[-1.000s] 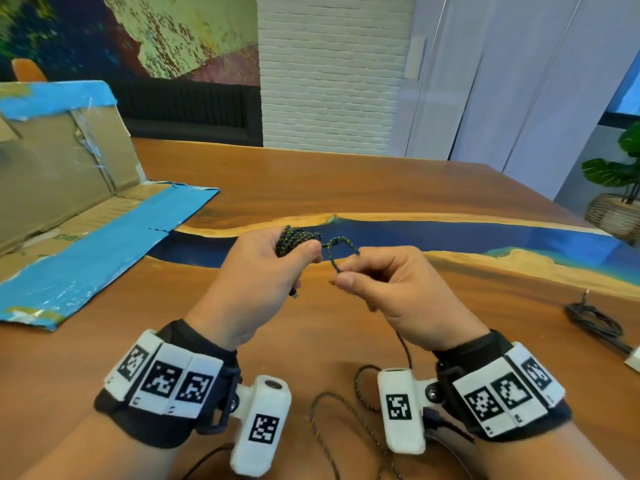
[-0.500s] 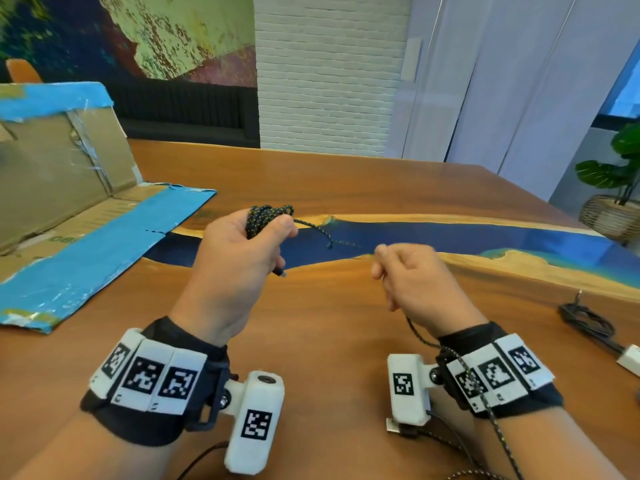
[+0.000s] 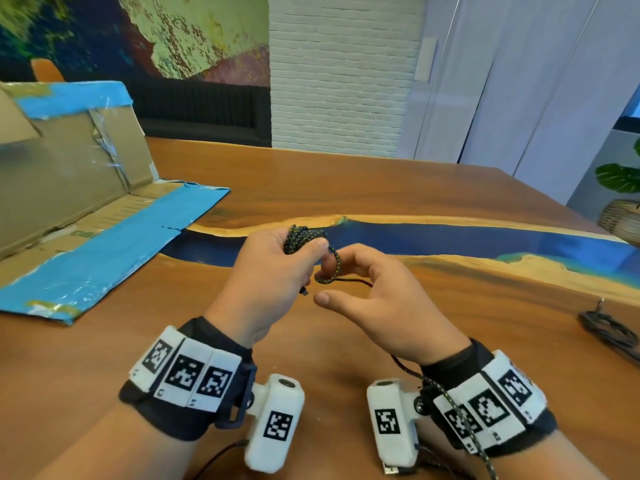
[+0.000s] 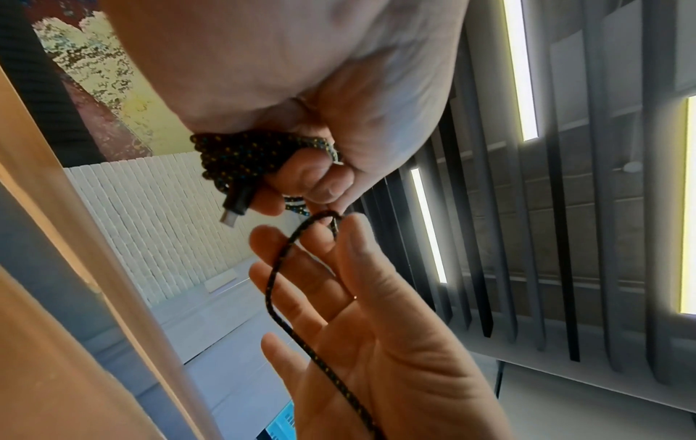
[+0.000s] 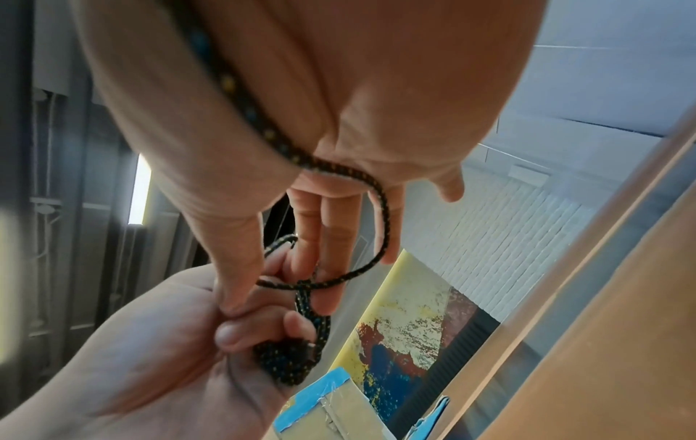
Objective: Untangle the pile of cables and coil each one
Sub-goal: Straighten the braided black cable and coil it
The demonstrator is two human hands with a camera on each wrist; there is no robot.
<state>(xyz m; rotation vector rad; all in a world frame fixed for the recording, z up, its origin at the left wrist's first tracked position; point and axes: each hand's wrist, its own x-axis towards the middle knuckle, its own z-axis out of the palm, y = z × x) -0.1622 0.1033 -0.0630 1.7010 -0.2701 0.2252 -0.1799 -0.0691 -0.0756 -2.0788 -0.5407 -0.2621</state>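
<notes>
My left hand [image 3: 287,268] grips a small coil of black braided cable [image 3: 302,236] flecked with yellow and blue, held above the wooden table [image 3: 346,188]. The left wrist view shows the coil [image 4: 241,154] in my curled fingers, with a USB plug [image 4: 235,205] sticking out below. My right hand [image 3: 370,292] sits right beside the left one, fingers straight. A loop of the cable [image 3: 333,268] hooks round its fingers. The cable [image 4: 278,300] then crosses the right palm and trails down past the wristband. In the right wrist view the loop [image 5: 380,226] hangs off my straight fingers.
A flattened cardboard box with blue tape [image 3: 86,209] lies at the left. Another dark cable [image 3: 604,329] lies on the table near the right edge. A blue resin strip [image 3: 450,237] runs across the table beyond my hands. A potted plant [image 3: 620,202] stands off the table's right corner.
Half a second ago my right hand was apart to the right, pinching the cable taut. It has come back against the left hand and straightened its fingers, with a new loop round them.
</notes>
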